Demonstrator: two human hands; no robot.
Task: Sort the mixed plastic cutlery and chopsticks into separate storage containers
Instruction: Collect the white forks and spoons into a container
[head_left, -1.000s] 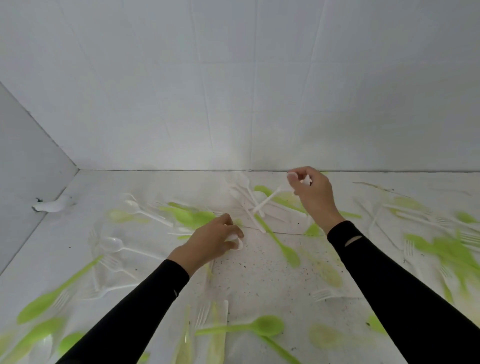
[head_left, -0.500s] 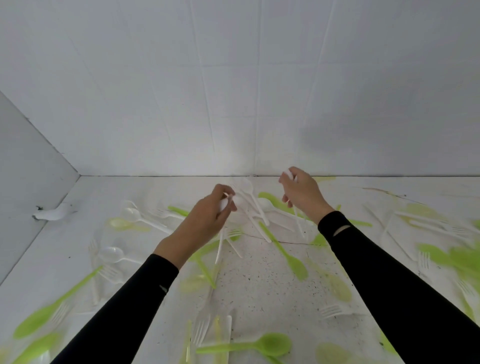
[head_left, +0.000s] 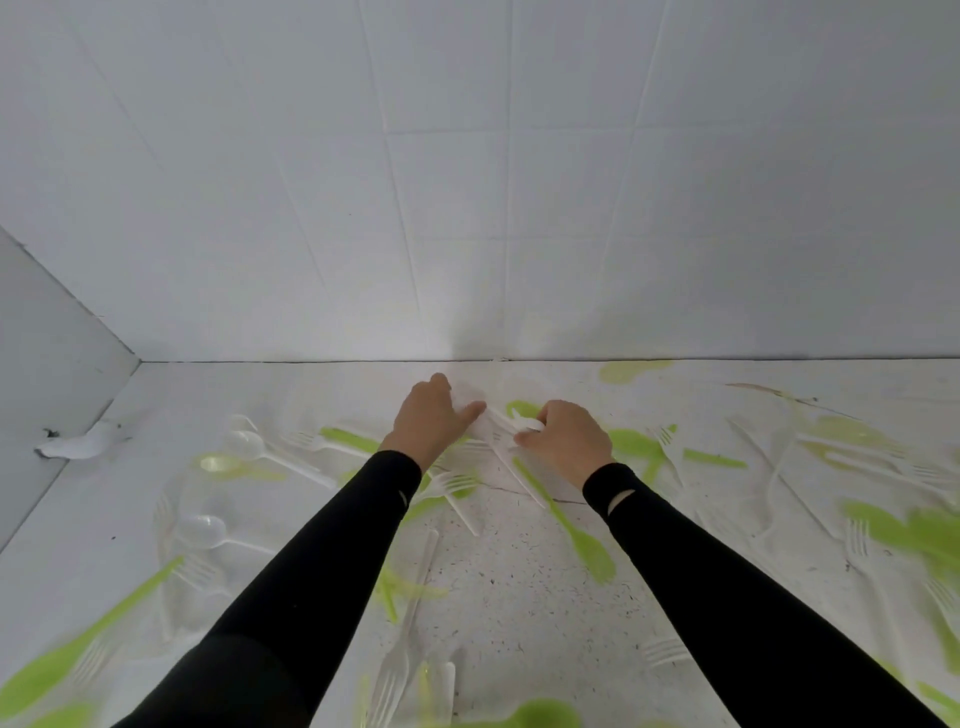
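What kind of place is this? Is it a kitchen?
Probably not a kitchen: it looks like a bare work corner. Plain white walls meet a speckled white surface strewn with green spoons and white forks.

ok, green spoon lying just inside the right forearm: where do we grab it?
Pinch the bare handle stretch of the green spoon just above the bowl, from above. It lies flat, bowl toward the camera; farther up, white cutlery and the right hand crowd the handle.

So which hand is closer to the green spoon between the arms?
Right. The right hand is by the handle end of the green spoon; the left hand is farther, up to its left.
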